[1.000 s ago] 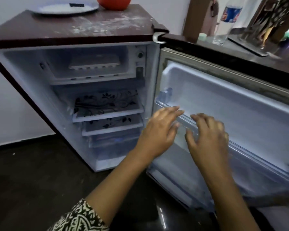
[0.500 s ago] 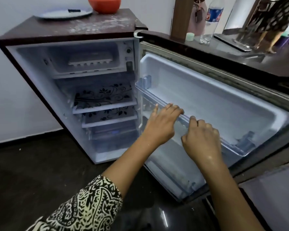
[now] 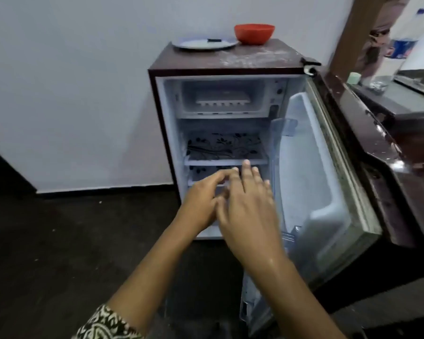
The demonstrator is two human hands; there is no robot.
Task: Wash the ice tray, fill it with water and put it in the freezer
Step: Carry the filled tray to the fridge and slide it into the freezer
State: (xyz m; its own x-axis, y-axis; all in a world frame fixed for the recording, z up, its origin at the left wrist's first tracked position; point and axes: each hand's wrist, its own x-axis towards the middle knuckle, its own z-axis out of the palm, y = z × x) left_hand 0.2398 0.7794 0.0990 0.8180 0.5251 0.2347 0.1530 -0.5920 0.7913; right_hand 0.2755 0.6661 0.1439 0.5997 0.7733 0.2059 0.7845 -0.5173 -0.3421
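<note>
**DESK:** Where is the ice tray?

**OPERATOR:** On my feed, the white ice tray (image 3: 222, 100) lies flat in the freezer compartment (image 3: 258, 94) at the top of the open fridge (image 3: 161, 143), by the compartment's front edge, well apart from both hands.

**DESK:** And the hands?

**OPERATOR:** I see the left hand (image 3: 200, 204) and right hand (image 3: 249, 209) held out before the floral shelves (image 3: 224, 145), right overlapping left. Each grip is apart, fingers straight, holding nothing. I cannot tell whether the hands touch.

**DESK:** Anything else?

**OPERATOR:** The door (image 3: 311, 182) stands swung wide to the right. A red bowl (image 3: 254, 33) and a plate (image 3: 201, 44) sit along the fridge top's back edge, the plate at its back left corner.
</note>
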